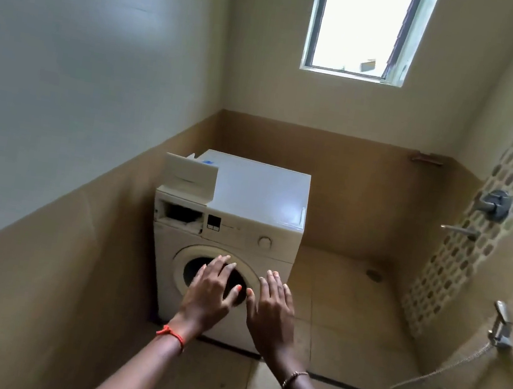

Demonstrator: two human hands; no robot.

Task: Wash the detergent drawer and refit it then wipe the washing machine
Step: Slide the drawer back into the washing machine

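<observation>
Left hand (212, 290) and right hand (271, 312): fingers straight, holding nothing. Beyond the fingertips, a clumsy grab could knock the detergent drawer (190, 175) off the washing machine (258, 194).

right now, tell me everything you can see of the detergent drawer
The detergent drawer is a white plastic tray, out of its slot and resting on top of the washing machine at its front left corner, directly above that open slot. Its flat front panel faces the camera; a blue insert shows behind. Neither the left hand nor the right hand touches it.
</observation>
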